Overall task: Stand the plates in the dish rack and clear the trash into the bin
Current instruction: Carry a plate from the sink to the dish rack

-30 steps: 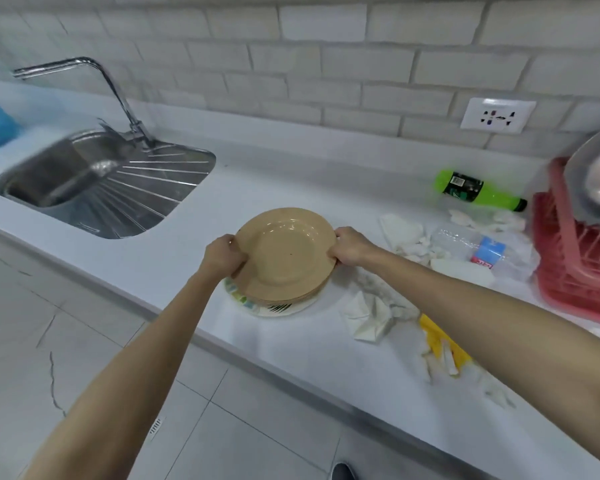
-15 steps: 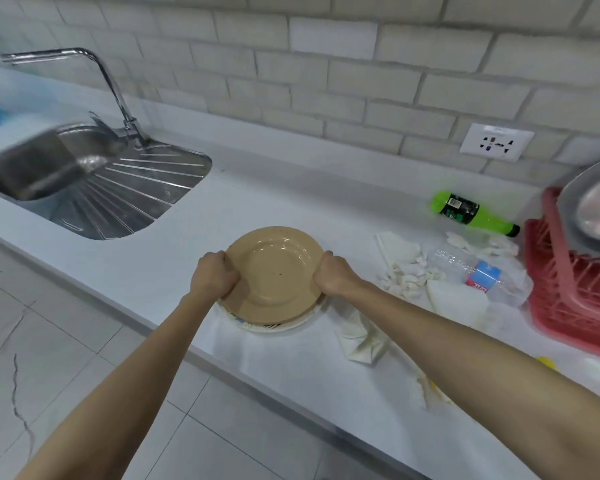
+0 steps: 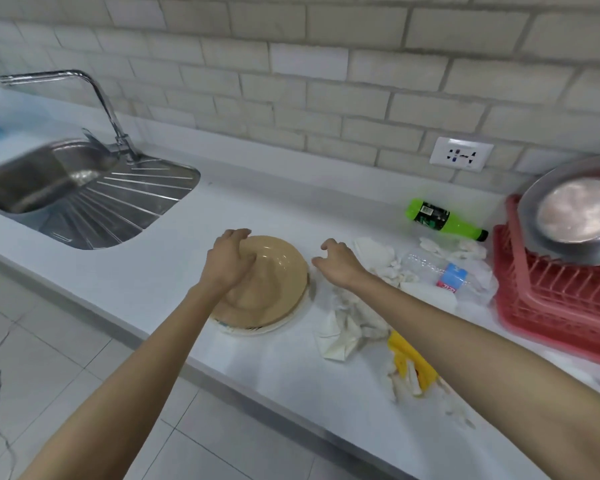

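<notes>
My left grip [image 3: 230, 260] rests on the tan plate [image 3: 274, 282], fingers spread, holding nothing. My right grip [image 3: 336, 263] hovers wide just beside its rim, tissues [image 3: 347, 327] beneath.

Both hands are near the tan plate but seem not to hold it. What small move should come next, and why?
Probably close both hands on the tan plate rim and lift it. The left hand hovers over its near-left edge, the right hand is open beside it, and the red dish rack waits to the right.
</notes>
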### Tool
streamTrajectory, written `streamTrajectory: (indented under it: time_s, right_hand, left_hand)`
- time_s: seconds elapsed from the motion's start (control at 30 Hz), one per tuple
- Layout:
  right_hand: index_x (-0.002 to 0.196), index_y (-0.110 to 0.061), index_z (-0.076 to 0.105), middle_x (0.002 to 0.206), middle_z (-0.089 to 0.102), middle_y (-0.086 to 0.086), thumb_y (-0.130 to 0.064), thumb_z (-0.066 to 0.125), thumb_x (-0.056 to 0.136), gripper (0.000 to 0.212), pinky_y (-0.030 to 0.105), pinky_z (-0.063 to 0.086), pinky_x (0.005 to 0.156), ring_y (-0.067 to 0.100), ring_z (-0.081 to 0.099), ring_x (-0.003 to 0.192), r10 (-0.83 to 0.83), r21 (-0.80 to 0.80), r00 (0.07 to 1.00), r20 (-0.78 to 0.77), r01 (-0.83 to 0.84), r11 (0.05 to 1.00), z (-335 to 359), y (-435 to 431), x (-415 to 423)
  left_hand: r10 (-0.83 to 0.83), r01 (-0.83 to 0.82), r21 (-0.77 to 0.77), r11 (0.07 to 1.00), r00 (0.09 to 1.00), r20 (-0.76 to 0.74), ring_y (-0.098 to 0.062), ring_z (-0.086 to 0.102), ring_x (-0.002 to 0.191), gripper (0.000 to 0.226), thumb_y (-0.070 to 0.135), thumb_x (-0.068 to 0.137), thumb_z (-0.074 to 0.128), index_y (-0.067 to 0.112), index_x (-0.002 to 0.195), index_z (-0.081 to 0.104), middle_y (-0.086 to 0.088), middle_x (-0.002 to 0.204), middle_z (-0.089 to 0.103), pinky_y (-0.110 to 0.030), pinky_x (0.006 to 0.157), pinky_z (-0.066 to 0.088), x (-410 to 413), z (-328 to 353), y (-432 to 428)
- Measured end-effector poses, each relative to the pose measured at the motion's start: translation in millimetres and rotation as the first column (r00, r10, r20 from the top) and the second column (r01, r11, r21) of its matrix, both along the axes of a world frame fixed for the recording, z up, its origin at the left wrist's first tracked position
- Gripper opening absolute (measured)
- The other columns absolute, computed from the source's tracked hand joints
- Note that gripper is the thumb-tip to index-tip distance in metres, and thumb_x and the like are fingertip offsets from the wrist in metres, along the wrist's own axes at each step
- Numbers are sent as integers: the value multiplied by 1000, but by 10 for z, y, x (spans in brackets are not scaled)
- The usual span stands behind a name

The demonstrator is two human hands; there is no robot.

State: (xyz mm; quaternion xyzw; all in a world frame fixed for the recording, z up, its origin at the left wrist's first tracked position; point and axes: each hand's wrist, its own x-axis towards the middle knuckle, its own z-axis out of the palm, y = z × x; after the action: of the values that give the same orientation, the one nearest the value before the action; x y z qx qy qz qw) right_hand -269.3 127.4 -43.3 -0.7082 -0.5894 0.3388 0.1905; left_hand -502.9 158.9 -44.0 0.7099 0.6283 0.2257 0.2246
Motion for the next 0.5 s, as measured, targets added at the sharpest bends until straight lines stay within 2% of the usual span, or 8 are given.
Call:
streamTrajectory:
  time_s: [0.07, 0.1, 0.13, 0.2, 0.27, 0.37, 0.43, 0.5]
  right_hand:
    - [130, -11, 50, 124, 53, 11, -28, 51, 96, 38, 28, 38, 78, 26, 52, 112, -58, 86, 995, -80, 65, 994, 123, -126, 252]
    - [122, -13, 54, 112, 57, 9, -27, 52, 95, 31, 27, 38, 71, 24, 55, 103, -89, 119, 988, -123, 104, 987, 176, -218, 400]
    - [114, -13, 58, 100, 59, 6, -26, 53, 95, 23, 27, 39, 65, 22, 56, 92, -116, 153, 980, -160, 141, 978, 233, -330, 558]
    - [97, -13, 63, 81, 59, 0, -21, 55, 93, 11, 27, 42, 61, 18, 55, 76, -163, 229, 965, -206, 210, 950, 351, -560, 914]
    - [85, -14, 62, 74, 59, -1, -15, 56, 93, 10, 27, 42, 62, 16, 53, 67, -221, 291, 948, -231, 284, 914, 491, -787, 1328]
    - [70, -20, 57, 66, 60, -1, -8, 55, 91, 24, 22, 36, 54, 9, 50, 55, -298, 348, 933, -201, 352, 869, 715, -1086, 1974]
    - [64, -24, 55, 61, 60, -1, -5, 55, 89, 32, 22, 36, 52, 5, 49, 49, -365, 385, 908, -205, 418, 823, 863, -1318, 2480]
    - [65, -22, 56, 60, 60, -1, -6, 55, 90, 30, 23, 37, 51, 8, 50, 48, -434, 382, 880, -193, 475, 793, 983, -1545, 2944]
  left_hand:
    - [-63, 63, 4, 998, 988, 142, -11, 63, 100, 29, 19, 93, 60, 23, 122, 61, 4, 109, 67, -23, 88, 49, 299, 157, -103]
    - [-107, 110, -4, 994, 976, 190, -4, 65, 87, 21, 15, 95, 58, 22, 114, 64, 4, 98, 70, -18, 78, 50, 486, 224, -165]
    - [-159, 165, -5, 986, 959, 233, -1, 64, 74, 18, 10, 95, 56, 19, 107, 67, 1, 90, 71, -19, 70, 50, 691, 274, -217]
    - [-235, 247, -3, 969, 924, 301, -4, 62, 57, 18, 5, 95, 56, 17, 94, 70, -3, 76, 72, -20, 64, 48, 1125, 358, -296]
    - [-303, 317, 16, 948, 890, 342, -13, 62, 52, 20, 5, 94, 58, 18, 86, 71, -1, 67, 71, -21, 60, 48, 1562, 452, -361]
    - [-411, 421, 58, 905, 832, 372, -19, 64, 55, 19, 4, 94, 58, 13, 87, 73, -4, 67, 72, -24, 59, 50, 2181, 652, -457]
    - [-478, 485, 83, 871, 795, 374, -19, 64, 55, 16, 5, 94, 59, 9, 88, 74, -6, 69, 72, -19, 57, 49, 2673, 812, -532]
    - [-529, 532, 102, 841, 767, 363, -18, 64, 54, 15, 8, 94, 61, 10, 86, 74, -6, 69, 72, -14, 56, 46, 3130, 938, -562]
